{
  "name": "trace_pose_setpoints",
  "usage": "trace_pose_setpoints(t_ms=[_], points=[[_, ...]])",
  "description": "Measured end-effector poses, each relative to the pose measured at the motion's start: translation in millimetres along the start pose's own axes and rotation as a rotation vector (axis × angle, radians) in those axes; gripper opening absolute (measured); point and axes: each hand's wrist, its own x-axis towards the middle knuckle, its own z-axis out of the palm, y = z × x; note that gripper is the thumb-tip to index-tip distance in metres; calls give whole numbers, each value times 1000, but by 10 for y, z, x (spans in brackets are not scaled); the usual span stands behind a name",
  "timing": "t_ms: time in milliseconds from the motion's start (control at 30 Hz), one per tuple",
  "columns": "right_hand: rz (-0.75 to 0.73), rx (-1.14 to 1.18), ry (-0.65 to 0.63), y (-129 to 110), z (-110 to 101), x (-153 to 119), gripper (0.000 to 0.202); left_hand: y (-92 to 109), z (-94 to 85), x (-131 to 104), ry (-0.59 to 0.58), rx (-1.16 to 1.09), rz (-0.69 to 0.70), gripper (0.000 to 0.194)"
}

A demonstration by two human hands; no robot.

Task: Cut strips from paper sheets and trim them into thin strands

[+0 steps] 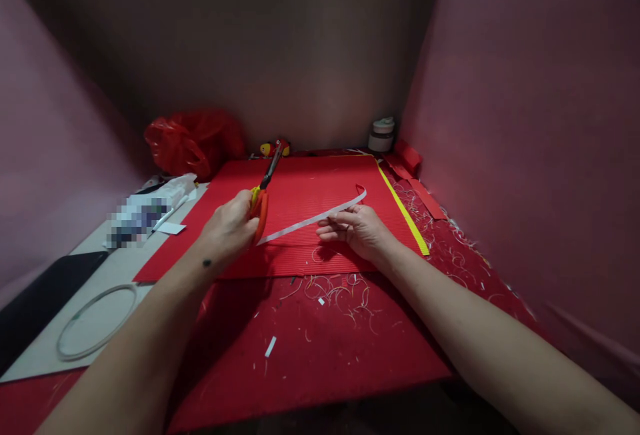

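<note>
My left hand [229, 227] is closed around the handles of a pair of scissors [261, 203] with orange and yellow grips. Their dark blades point away from me and look closed together. In my right hand [359, 229] a narrow strip [305, 221], white on one face and red on the other, is pinched between thumb and fingers. Its far end curls over above the hand, while the other end reaches down toward my left hand; whether it touches that hand I cannot tell. Beneath both hands lies a red ribbed sheet [295, 181].
A yellow strip [404, 211] lies along the sheet's right edge, beside thread scraps [423, 211]. Behind are a red plastic bag [193, 141], a small red-and-yellow object [267, 149] and a lidded jar [381, 135]. A ring [95, 321] lies on the pale board [35, 348]. Pink walls flank both sides.
</note>
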Motion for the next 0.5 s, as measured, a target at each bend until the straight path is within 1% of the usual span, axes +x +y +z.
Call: trace_pose_setpoints(t_ms=[167,300,400,500], points=[[6,2,-1,-12,-7,-1,3,46,-6,-36,-46,3,69,18],[18,-5,-1,-20,-12,-3,4,67,-27,-54,-117,77,111,15],[13,-11,-2,-24,-20,1,4,87,-57,-95,-231,219,171,18],[-2,-11,-7,-28,-28,10,5,85,-48,-142,-344,383,247,22]])
